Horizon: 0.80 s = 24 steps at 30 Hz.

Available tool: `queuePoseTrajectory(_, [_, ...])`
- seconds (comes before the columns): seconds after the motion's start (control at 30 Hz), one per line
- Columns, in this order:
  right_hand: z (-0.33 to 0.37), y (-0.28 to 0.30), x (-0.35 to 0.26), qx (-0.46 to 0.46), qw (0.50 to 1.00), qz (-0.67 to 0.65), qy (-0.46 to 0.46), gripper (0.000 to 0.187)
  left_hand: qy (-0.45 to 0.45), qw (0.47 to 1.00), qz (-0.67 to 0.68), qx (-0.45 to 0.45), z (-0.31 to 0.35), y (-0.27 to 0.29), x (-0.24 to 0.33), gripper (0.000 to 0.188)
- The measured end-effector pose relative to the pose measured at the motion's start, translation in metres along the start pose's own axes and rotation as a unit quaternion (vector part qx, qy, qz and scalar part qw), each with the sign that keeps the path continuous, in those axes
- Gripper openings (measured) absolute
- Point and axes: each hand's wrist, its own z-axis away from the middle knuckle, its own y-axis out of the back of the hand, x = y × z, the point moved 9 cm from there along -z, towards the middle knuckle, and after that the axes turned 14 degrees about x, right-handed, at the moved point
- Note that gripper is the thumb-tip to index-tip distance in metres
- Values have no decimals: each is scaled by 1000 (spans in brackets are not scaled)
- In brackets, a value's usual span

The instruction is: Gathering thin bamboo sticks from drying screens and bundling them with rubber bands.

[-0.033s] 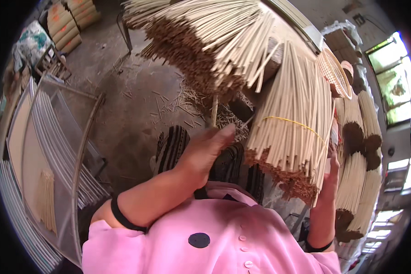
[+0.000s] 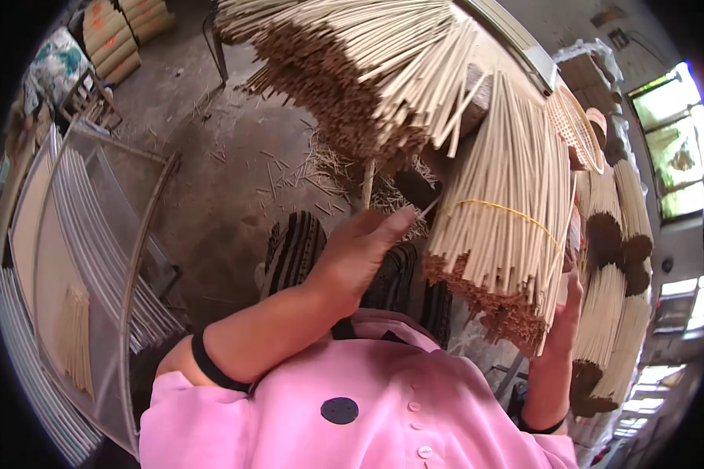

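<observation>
A thick bundle of thin pale sticks (image 2: 497,211) with reddish-brown ends leans in front of me, a yellow band (image 2: 508,215) around its middle. My right hand (image 2: 563,313) holds the bundle's right side; most of its fingers are hidden behind the sticks. At the bundle's left, my left hand (image 2: 360,250) is closed, thumb pointing toward the sticks. A thin pale strip (image 2: 428,209) shows at the thumb tip. Just above that hand, a single stick (image 2: 368,184) hangs down from a large loose heap of the same sticks (image 2: 352,70).
A woven basket (image 2: 577,129) stands behind the bundle. More stick bundles (image 2: 602,313) are stacked at the right. Broken sticks (image 2: 321,172) litter the floor. Mesh-covered frames (image 2: 94,258) lean at the left, and brown rolls (image 2: 109,39) sit at the far left.
My left hand has shifted slightly right, toward the banded bundle. The right hand and the bundle stay nearly the same.
</observation>
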Motion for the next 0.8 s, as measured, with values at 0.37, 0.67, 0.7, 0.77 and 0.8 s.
queuePoseTrajectory(0.37, [25,87,53,98,983,-149,-49,49,-46,993,29,-100,-43,-42,-2,29])
queuePoseTrajectory(0.67, [18,125,73,152,980,-124,-46,36,-90,989,67,-92,-22,-43,22,30])
queuePoseTrajectory(0.7, [17,123,76,150,980,-122,-50,35,-91,989,70,-91,-25,-43,21,30])
queuePoseTrajectory(0.77, [14,123,78,158,980,-112,-46,37,-88,987,100,-95,-29,-44,21,30])
queuePoseTrajectory(0.8, [13,124,80,155,979,-121,-48,37,-87,986,101,-95,-29,-43,22,30])
